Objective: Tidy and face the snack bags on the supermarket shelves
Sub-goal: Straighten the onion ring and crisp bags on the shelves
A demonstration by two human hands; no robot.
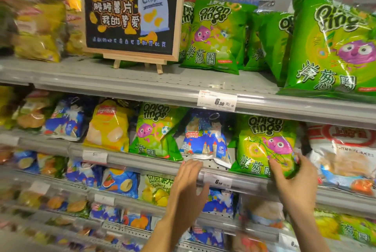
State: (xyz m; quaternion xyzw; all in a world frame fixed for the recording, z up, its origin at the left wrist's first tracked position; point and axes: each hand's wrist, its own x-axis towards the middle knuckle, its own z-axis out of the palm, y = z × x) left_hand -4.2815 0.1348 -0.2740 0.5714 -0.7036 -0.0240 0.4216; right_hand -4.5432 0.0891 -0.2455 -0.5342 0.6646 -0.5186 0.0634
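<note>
My right hand (293,174) grips the green crinkly onion-ring bag (264,146), my left hand (188,180) hovers open beside it; its neighbouring bags lean askew, so much facing remains.

Both arms reach up and forward. Left hand (188,178) is open, fingers straight and slightly spread, palm forward. Right hand (293,176) has its fingers and thumb curled in a grip.

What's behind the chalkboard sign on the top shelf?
A green bag shows past the sign's right edge, and green peeks beneath it. Anything else there is hidden.
</note>
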